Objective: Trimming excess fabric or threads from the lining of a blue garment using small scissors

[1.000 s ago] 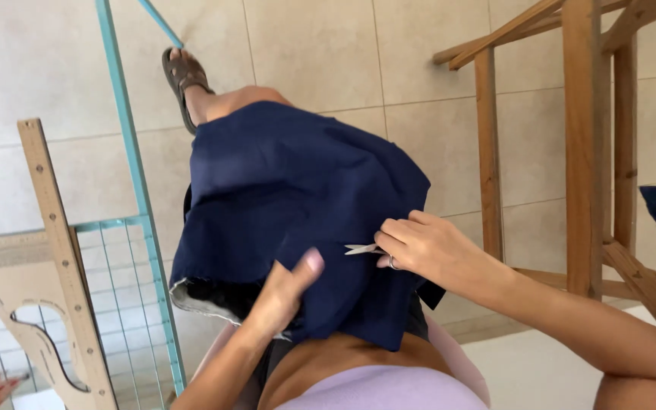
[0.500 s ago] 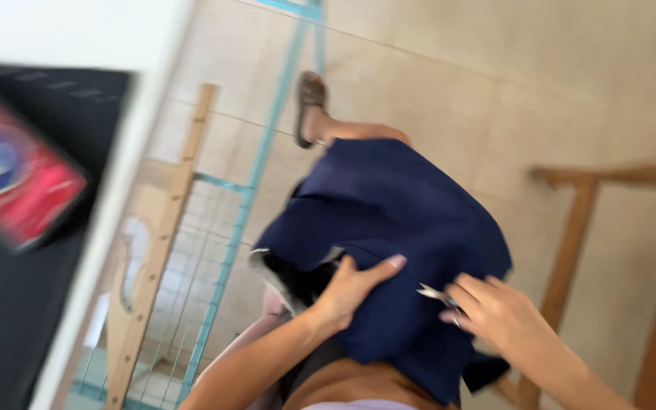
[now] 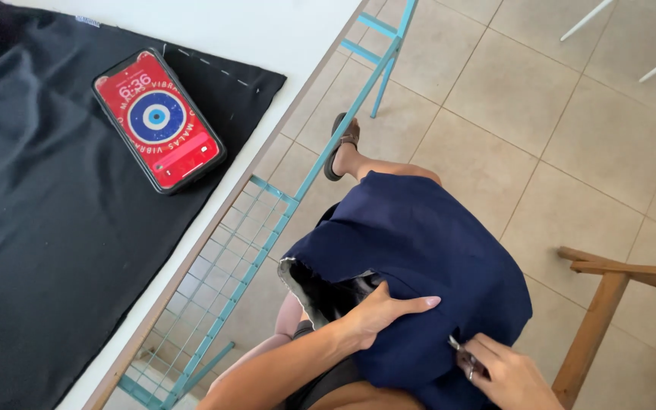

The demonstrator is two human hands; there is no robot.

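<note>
A navy blue cloth (image 3: pixel 427 258) is draped over my lap and knee. My left hand (image 3: pixel 377 315) presses flat on its near edge, fingers pointing right, next to a black-and-white patterned lining (image 3: pixel 328 292). My right hand (image 3: pixel 506 376) at the bottom edge grips a small pair of metal scissors (image 3: pixel 461 357) whose tips touch the navy cloth. My sandalled foot (image 3: pixel 343 152) rests on the tiled floor beyond the cloth.
A white table (image 3: pixel 282 30) on a turquoise metal frame (image 3: pixel 267 197) stands to the left, bearing a black fabric (image 3: pixel 47 228) and a phone (image 3: pixel 159 120) with a red lit screen. A wooden frame (image 3: pixel 609 296) stands at the right on the tiles.
The view has swung left, so the table, black fabric and phone now show. My left hand has settled flat on the navy cloth; my right hand with the scissors has stayed at its edge.
</note>
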